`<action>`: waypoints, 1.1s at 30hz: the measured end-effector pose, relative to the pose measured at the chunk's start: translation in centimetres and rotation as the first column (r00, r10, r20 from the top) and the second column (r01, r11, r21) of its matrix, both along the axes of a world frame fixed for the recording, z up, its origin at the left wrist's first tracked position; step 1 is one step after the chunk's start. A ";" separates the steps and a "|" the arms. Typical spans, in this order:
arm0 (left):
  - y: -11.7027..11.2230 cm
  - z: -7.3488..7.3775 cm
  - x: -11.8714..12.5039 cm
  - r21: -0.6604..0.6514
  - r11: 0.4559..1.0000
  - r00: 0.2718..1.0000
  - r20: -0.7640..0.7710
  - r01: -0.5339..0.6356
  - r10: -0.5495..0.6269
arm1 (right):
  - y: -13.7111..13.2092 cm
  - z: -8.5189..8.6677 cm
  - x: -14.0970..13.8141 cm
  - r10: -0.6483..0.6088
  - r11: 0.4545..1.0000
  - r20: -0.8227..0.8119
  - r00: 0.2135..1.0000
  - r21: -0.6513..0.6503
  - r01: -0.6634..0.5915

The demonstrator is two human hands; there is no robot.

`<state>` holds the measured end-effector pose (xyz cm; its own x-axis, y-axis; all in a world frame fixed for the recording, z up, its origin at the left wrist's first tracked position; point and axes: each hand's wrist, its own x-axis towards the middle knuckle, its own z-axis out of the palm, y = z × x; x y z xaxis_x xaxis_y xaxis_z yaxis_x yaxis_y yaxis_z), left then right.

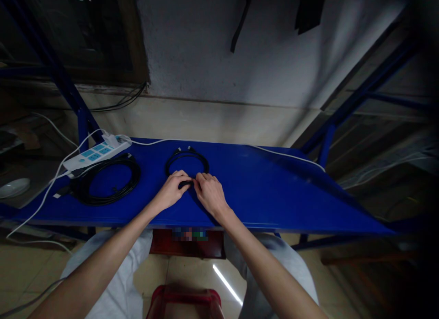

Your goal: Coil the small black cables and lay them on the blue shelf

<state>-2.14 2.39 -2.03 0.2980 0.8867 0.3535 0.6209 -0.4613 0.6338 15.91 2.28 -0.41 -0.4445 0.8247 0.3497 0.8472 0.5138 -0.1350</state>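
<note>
On the blue counter (274, 186), the left hand (171, 190) and right hand (210, 191) meet, each grip pinched on the near edge of a small black cable coil (187, 155); a larger coil (109, 179) lies alongside.

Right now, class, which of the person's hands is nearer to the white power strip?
Left. The left hand is right of the power strip, past the big cable coil, gripping the small cable coil. The right hand is further right, gripping that same coil.
</note>
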 end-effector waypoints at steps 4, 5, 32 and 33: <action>0.0 0.1 0.1 0.011 0.999 0.999 0.009 -0.031 0.031 | -0.1 0.2 -0.1 -0.016 1.000 0.000 1.000 -0.023 0.016; 0.0 0.1 0.1 0.015 0.999 0.999 0.009 -0.036 0.036 | -0.1 0.3 -0.1 -0.017 0.999 -0.001 1.000 -0.030 0.017; -0.2 -0.1 -0.1 0.084 0.996 0.993 -0.110 -0.034 0.043 | -0.2 0.0 0.5 0.121 0.992 0.008 0.993 0.026 -0.121; -0.3 -0.1 -0.1 0.087 0.996 0.993 -0.111 -0.036 0.046 | -0.1 -0.1 0.5 0.144 0.989 0.002 0.990 0.030 -0.144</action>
